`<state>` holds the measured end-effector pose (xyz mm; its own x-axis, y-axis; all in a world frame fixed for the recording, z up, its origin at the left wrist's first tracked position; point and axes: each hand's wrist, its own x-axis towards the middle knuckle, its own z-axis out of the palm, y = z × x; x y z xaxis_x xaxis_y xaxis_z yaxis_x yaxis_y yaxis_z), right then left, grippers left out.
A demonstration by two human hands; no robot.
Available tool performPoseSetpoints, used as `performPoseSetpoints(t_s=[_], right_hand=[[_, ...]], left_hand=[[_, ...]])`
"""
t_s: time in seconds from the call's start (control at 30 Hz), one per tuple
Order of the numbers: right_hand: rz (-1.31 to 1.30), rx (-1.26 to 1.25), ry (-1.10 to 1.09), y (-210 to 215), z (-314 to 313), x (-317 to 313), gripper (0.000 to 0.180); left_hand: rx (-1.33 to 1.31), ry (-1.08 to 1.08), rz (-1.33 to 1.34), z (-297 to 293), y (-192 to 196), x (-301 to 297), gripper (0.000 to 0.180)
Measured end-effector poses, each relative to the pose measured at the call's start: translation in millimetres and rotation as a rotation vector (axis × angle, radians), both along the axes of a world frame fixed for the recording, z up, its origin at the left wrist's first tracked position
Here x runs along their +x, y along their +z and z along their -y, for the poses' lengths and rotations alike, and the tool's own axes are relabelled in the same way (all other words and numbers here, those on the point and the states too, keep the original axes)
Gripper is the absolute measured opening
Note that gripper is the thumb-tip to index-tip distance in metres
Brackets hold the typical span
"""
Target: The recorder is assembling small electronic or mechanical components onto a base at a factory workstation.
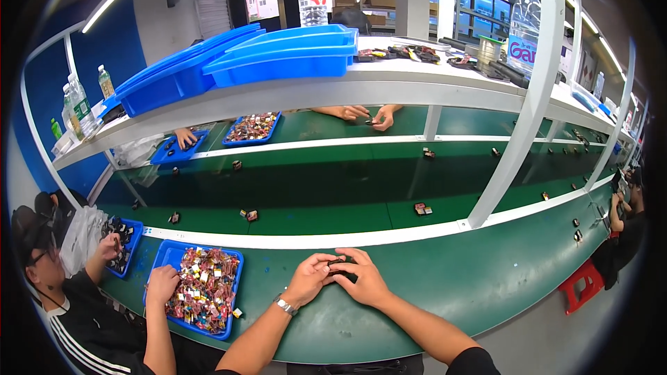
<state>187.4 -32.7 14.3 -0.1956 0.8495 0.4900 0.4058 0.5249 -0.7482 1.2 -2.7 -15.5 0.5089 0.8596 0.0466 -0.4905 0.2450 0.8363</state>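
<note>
Over the green tabletop (pixel 431 285), both my hands meet around a small dark part with some reddish colour (pixel 338 264). My left hand (pixel 310 280), with a metal watch on its wrist, pinches it from the left. From the other side my right hand (pixel 363 282) closes its fingers on the same part. The fingers cover most of it, so its exact kind cannot be made out. Left of my left arm lies a blue tray (pixel 240 264) heaped with small wired pieces in red, white and yellow.
A co-worker's hand (pixel 162 283) rests at that tray, beside another blue tray (pixel 133 253) of dark parts. Beyond a white rail (pixel 313 239), a dark green belt (pixel 333 212) carries scattered small parts. White posts (pixel 517 107) hold a shelf with blue trays and bottles.
</note>
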Motion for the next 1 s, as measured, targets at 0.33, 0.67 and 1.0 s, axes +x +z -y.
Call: performPoseSetpoints(t_s=[0.33, 0.67, 1.0], right_hand=[[-0.017, 0.092, -0.024, -3, 1, 2, 0.020], [0.061, 0.277, -0.115, 14, 0, 1, 0.017], [0.210, 0.364, -0.163, 11, -1, 1, 0.018]], left_hand=[[0.004, -0.028, 0.017, 2, 2, 4, 0.025], [-0.052, -0.012, -0.019, 0, -4, 2, 0.030], [-0.074, 0.004, -0.072, 3, 3, 4, 0.031]])
